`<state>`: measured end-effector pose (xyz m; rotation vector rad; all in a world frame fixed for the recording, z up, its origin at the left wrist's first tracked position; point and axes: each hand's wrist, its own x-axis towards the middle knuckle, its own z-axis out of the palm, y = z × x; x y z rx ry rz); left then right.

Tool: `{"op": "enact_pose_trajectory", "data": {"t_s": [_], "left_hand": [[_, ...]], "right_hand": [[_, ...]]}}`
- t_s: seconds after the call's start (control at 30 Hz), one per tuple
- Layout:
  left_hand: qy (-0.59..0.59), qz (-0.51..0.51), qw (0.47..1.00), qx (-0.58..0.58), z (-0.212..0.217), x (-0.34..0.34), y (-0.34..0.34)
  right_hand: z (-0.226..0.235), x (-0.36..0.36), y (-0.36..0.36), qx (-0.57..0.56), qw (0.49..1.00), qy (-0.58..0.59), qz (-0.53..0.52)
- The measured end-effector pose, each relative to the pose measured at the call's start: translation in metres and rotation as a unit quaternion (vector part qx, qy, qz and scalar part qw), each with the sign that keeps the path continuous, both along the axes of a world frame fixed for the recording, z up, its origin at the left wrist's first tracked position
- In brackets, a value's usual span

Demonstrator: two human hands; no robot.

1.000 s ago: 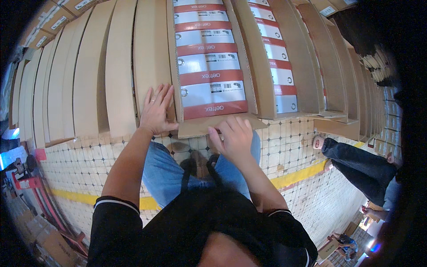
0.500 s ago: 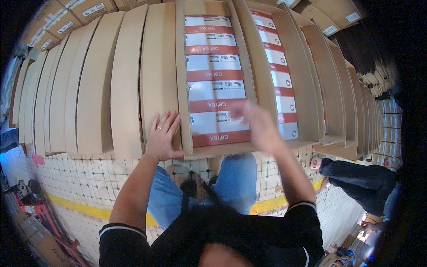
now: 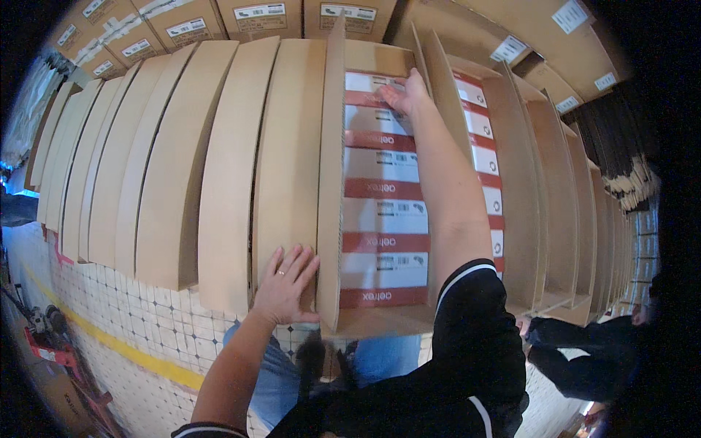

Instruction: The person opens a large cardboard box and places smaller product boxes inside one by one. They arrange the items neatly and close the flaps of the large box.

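Observation:
In front of me an open cardboard carton [image 3: 380, 322] holds a row of white and red shoeboxes [image 3: 385, 271], their label ends facing up. My right arm stretches over it, and my right hand [image 3: 403, 93] is at the far end, fingers loosely extended over the farthest shoebox [image 3: 358, 80]. Whether the fingertips touch that box, I cannot tell. My left hand [image 3: 286, 286], with a ring on one finger, lies flat and spread on the near end of the plain cardboard panel [image 3: 288, 160] just left of the open carton.
More cardboard cartons [image 3: 168, 168] line up to the left. On the right stands another open carton with shoeboxes [image 3: 485, 158], beside raised flaps [image 3: 553, 190]. Labelled cartons [image 3: 336, 22] are stacked behind. A person in dark trousers [image 3: 577, 358] is at the right; a red cart [image 3: 58, 354] stands lower left.
My right hand has gone from the near shoeboxes to the far end of the open carton. My left hand stays on the cardboard panel. The view has shifted, showing more of the cartons behind.

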<state>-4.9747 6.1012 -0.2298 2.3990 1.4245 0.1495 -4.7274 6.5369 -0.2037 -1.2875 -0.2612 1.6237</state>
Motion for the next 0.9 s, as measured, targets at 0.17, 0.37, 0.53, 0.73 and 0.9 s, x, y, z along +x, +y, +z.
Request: {"op": "enact_pose_trajectory", "data": {"t_s": [0.17, 0.37, 0.53, 0.73, 0.9], "left_hand": [[0.009, 0.003, 0.999, -0.036, 0.003, -0.001, 0.002], [-0.010, -0.005, 0.999, -0.041, 0.005, -0.003, 0.003], [-0.023, 0.003, 0.999, -0.041, 0.002, -0.004, 0.002], [-0.063, 0.009, 0.998, -0.022, 0.003, -0.006, 0.001], [-0.026, 0.003, 0.999, -0.035, 0.003, -0.006, 0.001]], "right_hand": [[-0.029, -0.003, 0.046, 0.078, 0.996, 0.049, -0.001], [-0.056, 0.008, 0.065, 0.066, 0.995, 0.046, -0.058], [-0.035, -0.004, 0.083, 0.066, 0.998, -0.010, -0.021], [0.037, -0.028, 0.089, 0.133, 0.972, 0.097, -0.170], [0.210, -0.034, 0.075, 0.490, 0.862, 0.133, 0.010]]}}
